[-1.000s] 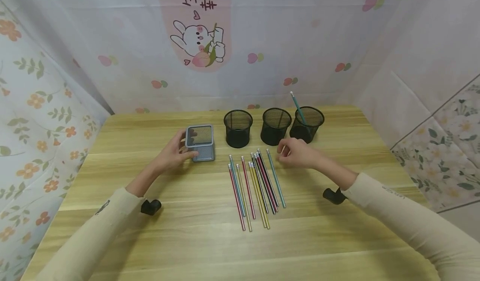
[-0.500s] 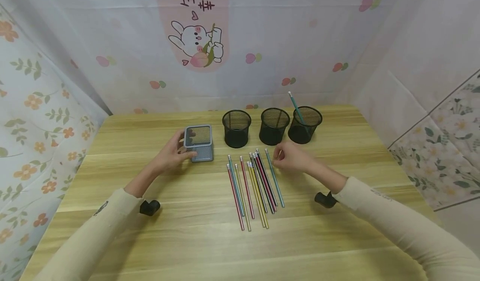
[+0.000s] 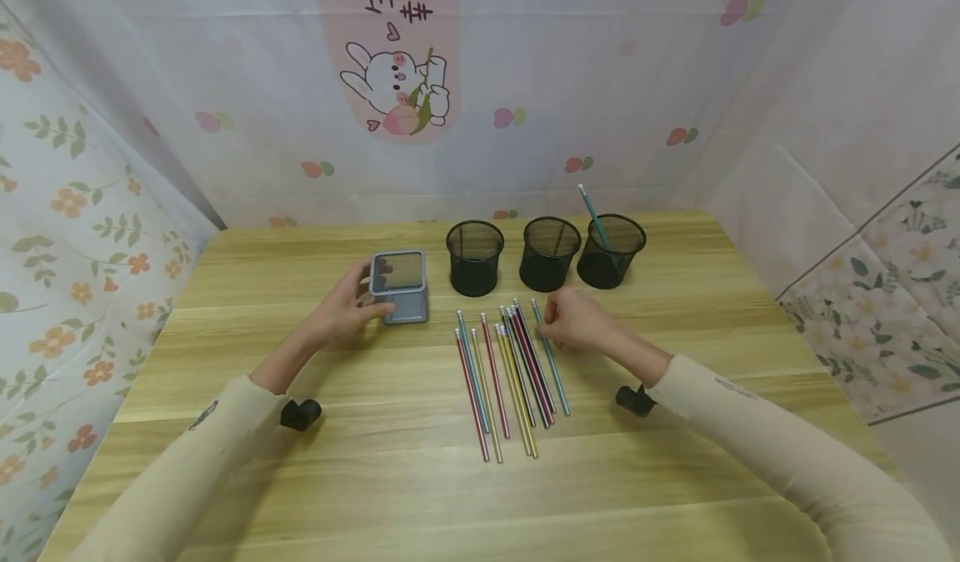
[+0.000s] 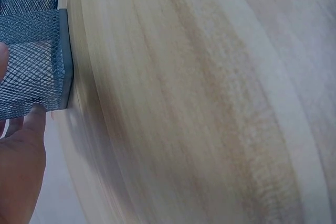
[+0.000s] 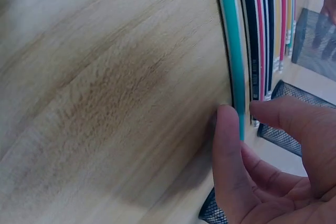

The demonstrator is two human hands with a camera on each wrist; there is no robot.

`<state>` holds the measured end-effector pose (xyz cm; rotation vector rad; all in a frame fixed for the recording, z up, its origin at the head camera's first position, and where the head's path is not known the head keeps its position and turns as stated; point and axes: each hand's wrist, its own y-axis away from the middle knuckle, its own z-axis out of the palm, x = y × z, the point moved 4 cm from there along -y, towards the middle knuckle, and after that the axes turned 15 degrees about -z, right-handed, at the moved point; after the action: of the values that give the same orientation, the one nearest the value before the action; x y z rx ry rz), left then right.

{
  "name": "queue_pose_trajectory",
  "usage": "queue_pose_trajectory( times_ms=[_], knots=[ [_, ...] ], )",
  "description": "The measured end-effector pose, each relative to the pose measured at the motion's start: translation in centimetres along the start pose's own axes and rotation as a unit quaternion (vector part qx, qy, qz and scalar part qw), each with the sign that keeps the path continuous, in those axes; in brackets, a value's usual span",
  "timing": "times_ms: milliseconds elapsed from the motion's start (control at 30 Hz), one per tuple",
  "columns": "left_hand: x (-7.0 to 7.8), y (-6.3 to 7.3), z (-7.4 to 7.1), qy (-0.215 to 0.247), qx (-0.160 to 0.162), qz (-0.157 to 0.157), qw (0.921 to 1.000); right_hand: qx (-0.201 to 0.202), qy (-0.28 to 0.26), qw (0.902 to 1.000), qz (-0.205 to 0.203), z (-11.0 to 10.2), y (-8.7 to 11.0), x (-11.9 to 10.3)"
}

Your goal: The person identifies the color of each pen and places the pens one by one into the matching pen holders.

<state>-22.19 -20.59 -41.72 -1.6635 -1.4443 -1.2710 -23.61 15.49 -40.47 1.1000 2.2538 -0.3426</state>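
Observation:
My left hand (image 3: 347, 305) grips a grey square mesh pencil holder (image 3: 408, 307), its thumb across the front and its other fingers behind the left side. In the left wrist view, a fingertip touches the mesh wall (image 4: 37, 66). My right hand (image 3: 576, 318) is at the eraser end of a teal pencil (image 3: 557, 378), the rightmost in a row of loose pencils. The right wrist view shows thumb and index finger on either side of this teal pencil (image 5: 233, 51), a narrow gap beside the thumb. Red, gold, black and teal pencils (image 3: 517, 395) lie to its left.
Behind the pencils stand three round black mesh cups: a left cup (image 3: 476, 270), a middle cup (image 3: 546, 266) and a right cup (image 3: 603, 263) with one teal pencil (image 3: 592, 212) leaning in it. Wood-grain table (image 3: 420, 495); patterned cloth (image 3: 525, 62) hangs behind.
My right hand has moved left, from beside the right cup to the eraser end of the rightmost teal pencil. The left hand and the grey holder stay in place.

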Motion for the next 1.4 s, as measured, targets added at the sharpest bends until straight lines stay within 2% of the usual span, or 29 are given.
queue_pose_trajectory(
  times_ms=[400,833,1400],
  knots=[
    [0.0,0.0,0.0,-0.004,0.000,-0.001,1.0000,-0.020,-0.008,0.9991,0.035,0.5,-0.6,0.1],
    [0.0,0.0,0.0,-0.004,0.000,0.001,1.0000,-0.024,-0.052,0.9976,0.039,0.7,-0.6,0.5],
    [0.0,0.0,0.0,-0.006,0.006,-0.006,0.9999,-0.020,-0.109,0.9935,0.024,0.6,-0.3,1.3]
  ],
)
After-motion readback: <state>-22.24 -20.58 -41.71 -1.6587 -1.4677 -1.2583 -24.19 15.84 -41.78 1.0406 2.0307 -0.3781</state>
